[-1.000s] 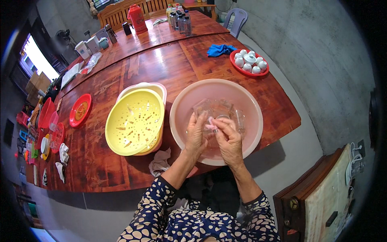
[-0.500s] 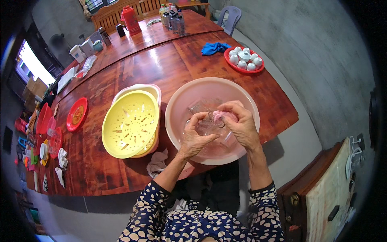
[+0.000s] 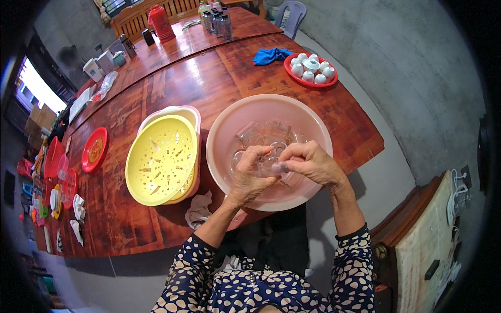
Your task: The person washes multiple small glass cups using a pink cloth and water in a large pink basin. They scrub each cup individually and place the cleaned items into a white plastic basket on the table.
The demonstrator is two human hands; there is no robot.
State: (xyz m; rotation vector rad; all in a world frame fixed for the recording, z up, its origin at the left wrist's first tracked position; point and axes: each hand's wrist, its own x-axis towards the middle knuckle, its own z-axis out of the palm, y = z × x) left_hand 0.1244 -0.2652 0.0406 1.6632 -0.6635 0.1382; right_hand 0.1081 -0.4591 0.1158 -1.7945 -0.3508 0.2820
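Note:
In front of me a pink basin (image 3: pixel 219 172) holds several clear glasses (image 3: pixel 250 136). Above it my left hand (image 3: pixel 251 175) curves its thumb and fingers round a clear drinking glass (image 3: pixel 265 167). My right hand (image 3: pixel 312 164) is bent at the wrist, its fingertips pinched on a small pinkish cloth (image 3: pixel 279 167) at the mouth of that glass. Part of the cloth seems to be inside the glass, though the fingers hide much of it. A yellow colander (image 3: pixel 162 161) rests tilted on a pale pink basin (image 3: pixel 190 113) to the left.
A crumpled cloth (image 3: pixel 199 209) lies at the table's near edge. Far right are a red tray (image 3: pixel 297 79) of white cups and a blue cloth (image 3: pixel 271 56). A red plate (image 3: pixel 87 160) and other dishes stand left; a red thermos (image 3: pixel 162 25) and bottles (image 3: pixel 222 26) stand at the back.
My right hand has turned downward and its pinch has come lower, with less of the pink cloth showing. The left hand keeps its hold on the glass. The whole view has shifted slightly.

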